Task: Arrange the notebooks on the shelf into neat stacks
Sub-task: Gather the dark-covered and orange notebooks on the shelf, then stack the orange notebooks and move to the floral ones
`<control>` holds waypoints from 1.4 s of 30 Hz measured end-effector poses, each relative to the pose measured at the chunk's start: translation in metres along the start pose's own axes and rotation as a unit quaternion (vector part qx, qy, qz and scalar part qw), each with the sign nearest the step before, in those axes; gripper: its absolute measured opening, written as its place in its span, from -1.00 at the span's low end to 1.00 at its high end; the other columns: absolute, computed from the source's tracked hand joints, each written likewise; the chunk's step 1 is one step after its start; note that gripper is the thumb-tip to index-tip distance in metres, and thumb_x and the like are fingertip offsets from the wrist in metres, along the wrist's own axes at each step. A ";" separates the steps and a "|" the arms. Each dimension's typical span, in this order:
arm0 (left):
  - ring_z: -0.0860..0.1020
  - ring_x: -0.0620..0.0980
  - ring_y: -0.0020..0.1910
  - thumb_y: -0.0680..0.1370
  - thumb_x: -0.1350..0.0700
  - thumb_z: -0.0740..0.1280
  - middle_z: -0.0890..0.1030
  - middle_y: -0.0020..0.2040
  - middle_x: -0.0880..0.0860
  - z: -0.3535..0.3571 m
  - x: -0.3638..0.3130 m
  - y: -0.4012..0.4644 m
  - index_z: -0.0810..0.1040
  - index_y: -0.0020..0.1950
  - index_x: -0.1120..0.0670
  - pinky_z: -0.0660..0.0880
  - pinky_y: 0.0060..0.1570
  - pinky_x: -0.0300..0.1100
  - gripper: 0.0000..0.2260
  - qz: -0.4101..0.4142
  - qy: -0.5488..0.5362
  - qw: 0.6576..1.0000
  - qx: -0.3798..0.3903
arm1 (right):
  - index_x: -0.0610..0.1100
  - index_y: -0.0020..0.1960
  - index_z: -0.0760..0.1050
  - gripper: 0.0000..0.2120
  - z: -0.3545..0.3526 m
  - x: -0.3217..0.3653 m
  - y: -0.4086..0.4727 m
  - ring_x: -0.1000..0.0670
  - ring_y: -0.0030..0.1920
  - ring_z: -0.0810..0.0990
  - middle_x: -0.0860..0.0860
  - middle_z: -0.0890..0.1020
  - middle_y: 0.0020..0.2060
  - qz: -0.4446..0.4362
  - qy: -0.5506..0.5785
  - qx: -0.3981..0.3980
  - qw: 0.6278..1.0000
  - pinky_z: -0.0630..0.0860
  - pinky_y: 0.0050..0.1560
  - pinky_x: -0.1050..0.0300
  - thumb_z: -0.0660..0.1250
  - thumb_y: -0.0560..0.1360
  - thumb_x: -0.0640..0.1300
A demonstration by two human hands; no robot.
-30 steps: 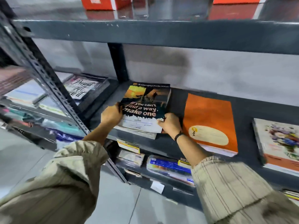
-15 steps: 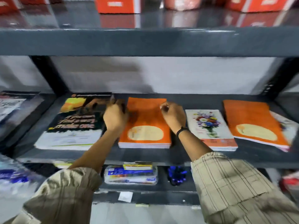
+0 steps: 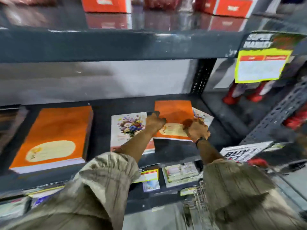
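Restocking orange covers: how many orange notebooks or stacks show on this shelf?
2: one orange stack at the left, one orange notebook at the right under both hands, overlying a floral one. More may lie beneath.

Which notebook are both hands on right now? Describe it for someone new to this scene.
On the middle shelf, go to its right end. The orange notebook there lies skewed atop a floral one, unlike the squared orange stack at left.

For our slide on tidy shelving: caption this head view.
Both hands, left hand and right hand, straighten an orange notebook lying on a floral notebook.
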State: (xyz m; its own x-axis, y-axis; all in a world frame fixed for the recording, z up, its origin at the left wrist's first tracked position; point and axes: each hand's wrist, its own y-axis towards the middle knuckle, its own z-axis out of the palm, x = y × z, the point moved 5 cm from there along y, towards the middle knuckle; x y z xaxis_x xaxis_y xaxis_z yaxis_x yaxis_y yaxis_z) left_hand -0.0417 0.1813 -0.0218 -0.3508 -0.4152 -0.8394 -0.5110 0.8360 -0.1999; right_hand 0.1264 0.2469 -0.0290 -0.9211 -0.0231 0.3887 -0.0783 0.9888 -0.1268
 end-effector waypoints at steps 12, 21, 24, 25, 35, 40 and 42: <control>0.60 0.16 -0.12 0.49 0.30 0.26 0.62 -0.05 0.23 0.001 -0.004 0.013 0.52 0.04 0.27 0.59 -0.08 0.06 -0.84 -0.098 -0.226 0.969 -0.008 | -0.11 0.31 0.40 -0.49 -0.004 -0.013 0.017 -0.26 0.33 0.41 -0.21 0.47 0.31 0.044 0.158 0.045 0.985 0.40 0.34 -0.12 0.36 0.43 0.06; 0.66 0.11 -0.18 0.59 0.24 0.12 0.60 -0.03 0.18 -0.063 0.013 -0.015 0.43 0.12 0.19 0.65 -0.18 0.02 -0.84 -0.037 -0.324 0.944 0.049 | -0.20 0.17 0.53 -0.46 0.003 0.049 -0.008 -0.21 0.21 0.55 -0.21 0.60 0.20 0.034 0.278 0.041 0.959 0.45 0.23 0.00 0.36 0.41 0.20; 0.64 -0.05 -0.44 0.57 0.30 0.12 0.57 -0.17 0.15 -0.135 0.050 -0.028 0.48 -0.11 0.12 0.61 -0.44 -0.16 -0.81 -0.039 -0.350 0.936 -0.020 | -0.26 0.09 0.60 -0.57 0.023 0.112 -0.037 -0.15 0.06 0.64 -0.23 0.66 0.08 -0.022 0.399 0.078 0.913 0.56 0.15 -0.02 0.46 0.38 0.05; 0.62 -0.10 -0.50 0.57 0.31 0.12 0.55 -0.20 0.12 -0.157 0.060 -0.031 0.48 -0.13 0.11 0.59 -0.48 -0.22 -0.80 -0.033 -0.354 0.934 -0.044 | -0.27 0.08 0.61 -0.61 0.027 0.131 -0.047 -0.10 0.01 0.64 -0.22 0.67 0.06 -0.039 0.415 0.088 0.905 0.57 0.10 0.01 0.47 0.39 -0.01; 0.54 0.12 -0.08 0.56 0.21 0.23 0.56 0.16 0.35 -0.355 0.207 -0.088 0.50 0.17 0.27 0.43 -0.04 -0.03 -0.77 -0.098 -0.004 0.974 -0.204 | -0.31 -0.06 0.59 -0.69 0.128 0.302 -0.174 0.01 -0.24 0.61 -0.23 0.63 -0.21 -0.223 0.285 0.167 0.917 0.43 -0.35 0.21 0.51 0.36 -0.08; 0.56 0.29 0.05 0.53 0.06 0.28 0.61 0.10 0.34 -0.365 0.225 -0.101 0.57 0.10 0.23 0.49 -0.01 0.03 -0.72 -0.116 0.163 0.950 -0.239 | -0.24 -0.25 0.46 -0.65 0.149 0.311 -0.196 -0.12 -0.17 0.59 -0.16 0.59 -0.22 -0.248 0.167 0.135 0.945 0.49 -0.29 0.10 0.46 0.39 0.04; 0.58 0.29 0.03 0.52 -0.03 0.25 0.62 0.06 0.29 -0.365 0.222 -0.105 0.59 0.08 0.18 0.52 -0.05 0.03 -0.69 -0.153 0.257 0.920 -0.255 | -0.15 -0.29 0.40 -0.64 0.144 0.309 -0.199 -0.14 -0.18 0.59 -0.12 0.52 -0.27 -0.255 0.124 0.089 0.955 0.29 -0.44 0.20 0.43 0.39 0.11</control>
State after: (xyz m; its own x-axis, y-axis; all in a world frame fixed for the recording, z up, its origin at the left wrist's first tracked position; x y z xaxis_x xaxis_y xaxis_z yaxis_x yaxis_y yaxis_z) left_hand -0.3518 -0.1295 -0.0026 -0.3875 -0.8273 -0.4067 -0.9028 0.4298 -0.0142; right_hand -0.1978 0.0217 -0.0151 -0.6278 -0.4380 0.6434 -0.5772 0.8166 -0.0072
